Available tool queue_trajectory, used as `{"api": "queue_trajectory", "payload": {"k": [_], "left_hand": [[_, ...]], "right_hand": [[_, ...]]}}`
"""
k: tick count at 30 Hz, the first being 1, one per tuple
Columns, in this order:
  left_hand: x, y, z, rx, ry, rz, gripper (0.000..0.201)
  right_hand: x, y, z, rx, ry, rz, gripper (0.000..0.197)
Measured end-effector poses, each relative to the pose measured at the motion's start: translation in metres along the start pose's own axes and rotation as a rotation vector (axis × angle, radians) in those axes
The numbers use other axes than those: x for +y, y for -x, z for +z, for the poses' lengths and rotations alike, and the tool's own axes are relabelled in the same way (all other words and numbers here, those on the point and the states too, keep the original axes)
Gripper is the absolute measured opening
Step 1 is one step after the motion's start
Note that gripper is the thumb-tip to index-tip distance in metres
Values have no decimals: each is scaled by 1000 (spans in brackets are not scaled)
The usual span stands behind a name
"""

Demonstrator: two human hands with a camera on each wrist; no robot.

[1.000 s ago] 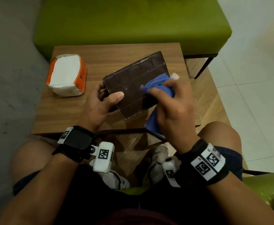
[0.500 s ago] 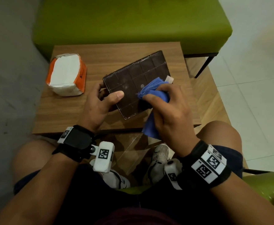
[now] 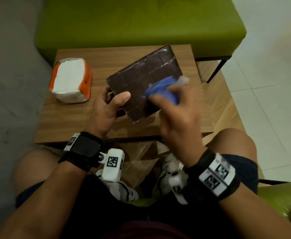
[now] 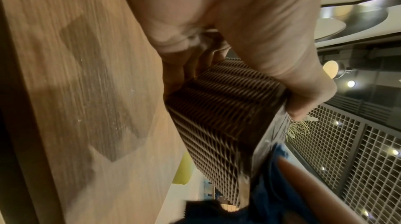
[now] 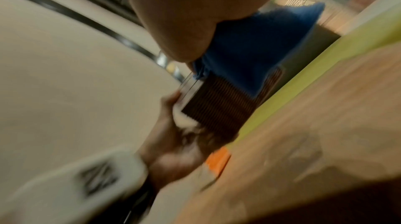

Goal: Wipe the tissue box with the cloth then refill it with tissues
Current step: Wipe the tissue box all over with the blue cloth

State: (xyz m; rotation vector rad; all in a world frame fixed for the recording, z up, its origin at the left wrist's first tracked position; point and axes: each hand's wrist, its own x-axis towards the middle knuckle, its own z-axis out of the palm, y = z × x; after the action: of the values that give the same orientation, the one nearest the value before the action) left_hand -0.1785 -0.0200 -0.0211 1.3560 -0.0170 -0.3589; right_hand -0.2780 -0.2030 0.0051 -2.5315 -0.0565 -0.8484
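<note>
The dark brown tissue box (image 3: 141, 78) with a quilted square pattern is tilted up off the wooden table (image 3: 68, 118). My left hand (image 3: 110, 102) grips its near corner, thumb on the top face; its ribbed side (image 4: 219, 112) shows in the left wrist view. My right hand (image 3: 174, 111) holds a bunched blue cloth (image 3: 162, 88) against the box's right part, blurred with motion. The cloth (image 5: 249, 52) also shows in the right wrist view over the box (image 5: 219, 107). An orange-and-white pack of tissues (image 3: 70, 80) lies at the table's left.
A green upholstered bench (image 3: 141, 23) stands behind the table. A grey wall (image 3: 8, 83) runs along the left, white floor tiles (image 3: 265, 100) lie to the right. My knees and white shoes (image 3: 169, 171) are below the table's near edge.
My right hand has rubbed the blue cloth back and forth over the box's right part and is blurred now. The left hand keeps the same grip on the corner.
</note>
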Motion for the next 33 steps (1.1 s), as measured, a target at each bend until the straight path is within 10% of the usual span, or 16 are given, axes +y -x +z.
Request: {"api": "queue_trajectory", "payload": {"k": [3,9,15,33], "left_hand": [[-2,0,-1,-4,-3,10,63],[-1,0,-7,21,-6,4,68],[-2,-2,-2,35,-2,12,65],[-6,-3,-1,3,81,-37,70]], "right_hand": [[-5,15,0,-155,-40,-151,19],[35,-9,-9,126,-26,154,23],[5,19,-1,-165,-74,-117,17],[24,-3,-13,139,-72,74,24]]}}
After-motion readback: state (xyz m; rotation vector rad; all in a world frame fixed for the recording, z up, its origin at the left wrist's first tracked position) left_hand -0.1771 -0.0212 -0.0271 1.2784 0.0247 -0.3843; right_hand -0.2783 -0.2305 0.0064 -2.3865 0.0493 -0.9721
